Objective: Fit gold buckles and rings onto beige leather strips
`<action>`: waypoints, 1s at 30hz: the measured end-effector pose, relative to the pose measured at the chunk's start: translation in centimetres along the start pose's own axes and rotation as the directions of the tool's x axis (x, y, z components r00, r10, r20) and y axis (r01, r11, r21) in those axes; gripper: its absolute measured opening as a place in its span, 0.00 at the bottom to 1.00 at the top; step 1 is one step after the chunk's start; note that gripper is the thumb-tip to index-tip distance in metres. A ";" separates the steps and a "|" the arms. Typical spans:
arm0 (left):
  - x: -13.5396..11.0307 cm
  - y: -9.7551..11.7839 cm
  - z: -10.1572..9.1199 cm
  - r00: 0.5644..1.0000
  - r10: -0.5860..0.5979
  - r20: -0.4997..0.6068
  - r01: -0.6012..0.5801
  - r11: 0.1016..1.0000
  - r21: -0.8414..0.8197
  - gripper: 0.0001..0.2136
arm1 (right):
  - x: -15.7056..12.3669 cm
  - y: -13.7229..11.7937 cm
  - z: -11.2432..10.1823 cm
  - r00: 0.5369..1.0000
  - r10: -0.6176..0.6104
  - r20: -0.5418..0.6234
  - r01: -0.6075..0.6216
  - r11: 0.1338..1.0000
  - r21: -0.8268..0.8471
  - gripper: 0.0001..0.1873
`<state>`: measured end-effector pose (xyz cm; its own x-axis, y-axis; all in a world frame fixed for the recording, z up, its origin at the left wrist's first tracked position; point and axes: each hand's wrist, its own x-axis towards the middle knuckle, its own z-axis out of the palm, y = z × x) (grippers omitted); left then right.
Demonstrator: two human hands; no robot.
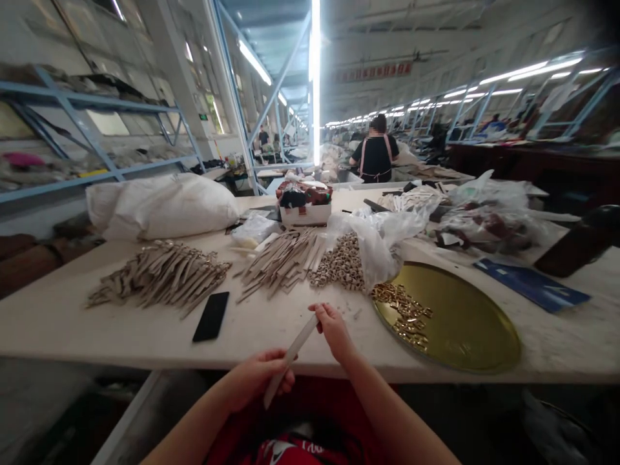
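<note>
A narrow beige strap (pixel 292 356) runs between both my hands at the table's near edge. My left hand (pixel 259 381) is closed around its lower end. My right hand (pixel 334 328) pinches its upper end. Beyond them lie two heaps of similar beige straps (pixel 162 279), (pixel 283 259), and a pile of small beige rings (pixel 340 261) spills from a clear plastic bag (pixel 382 239). A round gold tray (pixel 460 323) to the right holds several small gold metal fittings (pixel 405 311).
A black phone (pixel 212 316) lies flat left of my hands. A large white sack (pixel 162 205), a white box (pixel 305 208), plastic bags (pixel 489 213) and a blue card (pixel 533 285) sit farther back. A person in a dark top (pixel 375 155) stands at a far table.
</note>
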<state>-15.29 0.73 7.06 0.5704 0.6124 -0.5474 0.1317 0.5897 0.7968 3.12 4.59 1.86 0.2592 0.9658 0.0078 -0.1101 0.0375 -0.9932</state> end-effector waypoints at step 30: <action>10.8 2.8 -1.2 0.982 0.053 -0.179 -0.047 0.998 0.037 0.06 | 7.2 2.9 -3.1 0.993 0.014 0.114 0.054 0.819 -0.571 0.06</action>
<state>-9.76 9.67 3.09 0.4219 0.7273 -0.5414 0.1345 0.5403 0.8307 7.67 10.88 -1.31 0.1465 0.9892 0.0075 0.4722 -0.0633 -0.8792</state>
